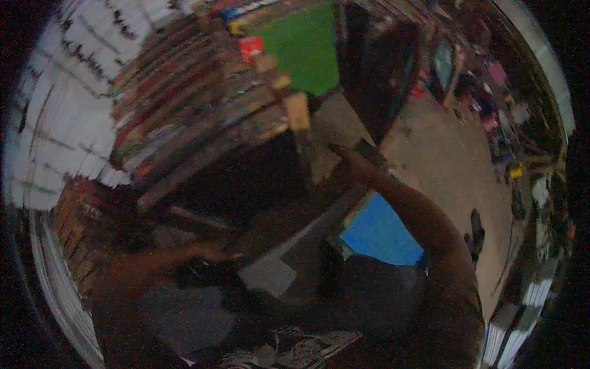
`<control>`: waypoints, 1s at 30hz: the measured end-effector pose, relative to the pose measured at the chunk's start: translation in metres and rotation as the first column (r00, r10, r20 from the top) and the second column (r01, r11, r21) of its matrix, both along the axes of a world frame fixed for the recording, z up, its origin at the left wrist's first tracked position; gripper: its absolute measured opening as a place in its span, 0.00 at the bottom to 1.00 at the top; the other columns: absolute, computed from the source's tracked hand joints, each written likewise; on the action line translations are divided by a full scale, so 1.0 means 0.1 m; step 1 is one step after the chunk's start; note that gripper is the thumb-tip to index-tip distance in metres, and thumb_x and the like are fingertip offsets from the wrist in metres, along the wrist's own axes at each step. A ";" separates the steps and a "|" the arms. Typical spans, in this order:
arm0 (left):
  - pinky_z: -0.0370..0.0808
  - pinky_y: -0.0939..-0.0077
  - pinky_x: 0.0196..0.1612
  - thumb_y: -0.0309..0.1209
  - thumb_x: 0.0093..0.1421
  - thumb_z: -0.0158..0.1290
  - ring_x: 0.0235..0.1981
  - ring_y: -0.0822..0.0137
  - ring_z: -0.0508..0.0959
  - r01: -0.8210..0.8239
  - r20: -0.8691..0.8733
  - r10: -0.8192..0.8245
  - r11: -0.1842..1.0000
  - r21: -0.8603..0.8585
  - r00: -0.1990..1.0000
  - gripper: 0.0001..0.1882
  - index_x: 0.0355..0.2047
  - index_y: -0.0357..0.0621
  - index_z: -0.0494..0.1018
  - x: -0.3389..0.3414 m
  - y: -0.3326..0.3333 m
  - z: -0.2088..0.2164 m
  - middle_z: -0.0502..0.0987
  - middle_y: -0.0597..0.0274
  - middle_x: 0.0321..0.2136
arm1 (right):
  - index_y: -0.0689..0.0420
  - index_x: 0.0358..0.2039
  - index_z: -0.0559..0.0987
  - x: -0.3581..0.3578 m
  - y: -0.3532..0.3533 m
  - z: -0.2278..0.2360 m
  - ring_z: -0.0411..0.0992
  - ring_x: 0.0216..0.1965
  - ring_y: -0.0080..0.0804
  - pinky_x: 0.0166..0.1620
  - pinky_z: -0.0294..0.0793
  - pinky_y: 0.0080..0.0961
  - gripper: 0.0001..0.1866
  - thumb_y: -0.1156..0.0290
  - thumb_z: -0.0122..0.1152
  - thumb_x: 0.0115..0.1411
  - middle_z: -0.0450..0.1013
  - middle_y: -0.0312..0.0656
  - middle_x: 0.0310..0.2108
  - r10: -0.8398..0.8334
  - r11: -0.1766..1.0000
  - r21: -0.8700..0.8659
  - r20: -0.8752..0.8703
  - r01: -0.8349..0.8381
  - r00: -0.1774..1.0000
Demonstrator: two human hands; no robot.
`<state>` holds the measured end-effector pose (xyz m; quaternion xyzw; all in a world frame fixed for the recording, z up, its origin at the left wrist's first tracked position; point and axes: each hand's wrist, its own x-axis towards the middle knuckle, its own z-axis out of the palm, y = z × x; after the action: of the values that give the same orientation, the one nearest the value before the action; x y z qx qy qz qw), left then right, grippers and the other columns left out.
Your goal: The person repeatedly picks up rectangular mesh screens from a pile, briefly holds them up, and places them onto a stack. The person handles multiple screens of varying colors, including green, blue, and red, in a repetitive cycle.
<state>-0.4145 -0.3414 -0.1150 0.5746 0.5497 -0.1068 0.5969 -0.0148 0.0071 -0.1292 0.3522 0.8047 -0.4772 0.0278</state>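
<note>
The picture is dark and smeared by motion. My left hand (212,251) is at the lower left with its fingers stretched toward the right, above a dark item whose kind I cannot make out. A small grey flat piece (268,275) lies just right of its fingertips. My right hand (353,167) reaches forward past the middle, beside a grey-brown flat surface (338,120). A dark narrow shape (372,152) shows against it; whether the hand holds it is unclear. Below my right forearm lies a bright blue flat surface (384,232).
Rows of stacked, slatted items (190,98) rise at the upper left, with a tan block (298,111) at their end. A green panel (304,52) stands at the back. Brown floor (442,160) runs along the right, bordered by mixed colourful clutter (491,111).
</note>
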 end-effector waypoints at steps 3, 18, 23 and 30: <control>0.70 0.54 0.63 0.54 0.61 0.63 0.61 0.48 0.72 0.036 0.090 -0.034 0.999 -0.020 0.995 0.44 0.67 0.38 0.62 0.49 0.08 -0.27 0.69 0.41 0.63 | 0.53 0.70 0.66 0.63 0.10 -0.06 0.74 0.57 0.51 0.60 0.72 0.45 0.42 0.51 0.71 0.60 0.75 0.56 0.54 0.102 0.926 0.352 0.116 -0.137 0.988; 0.68 0.52 0.64 0.56 0.63 0.61 0.62 0.44 0.70 -0.592 0.204 0.558 0.717 0.370 0.804 0.51 0.71 0.31 0.54 3.33 0.43 -2.51 0.64 0.34 0.67 | 0.56 0.55 0.72 1.88 -0.08 -0.34 0.74 0.53 0.59 0.51 0.74 0.52 0.28 0.45 0.58 0.67 0.74 0.56 0.51 -0.598 0.792 0.162 0.398 0.588 0.696; 0.72 0.58 0.60 0.49 0.60 0.67 0.59 0.53 0.72 -0.778 0.407 0.712 0.628 -0.003 0.573 0.46 0.67 0.33 0.61 3.14 0.54 -1.69 0.70 0.44 0.62 | 0.56 0.50 0.74 2.10 -0.21 -0.45 0.75 0.51 0.58 0.48 0.75 0.53 0.20 0.53 0.55 0.70 0.76 0.54 0.47 -0.622 0.715 0.558 0.231 0.421 0.748; 0.74 0.61 0.57 0.45 0.58 0.69 0.56 0.56 0.75 -0.893 0.650 0.687 0.449 -0.028 0.325 0.41 0.63 0.35 0.64 2.81 0.95 -0.46 0.73 0.49 0.56 | 0.53 0.60 0.73 1.76 0.19 0.11 0.76 0.51 0.62 0.49 0.76 0.52 0.24 0.52 0.55 0.70 0.75 0.56 0.53 -0.612 0.515 0.721 -0.070 0.464 0.788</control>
<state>-0.1338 -0.2465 -0.1614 0.3188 0.5607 0.4788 0.5957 0.1613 0.0265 -0.1185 0.6116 0.7661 -0.0801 -0.1806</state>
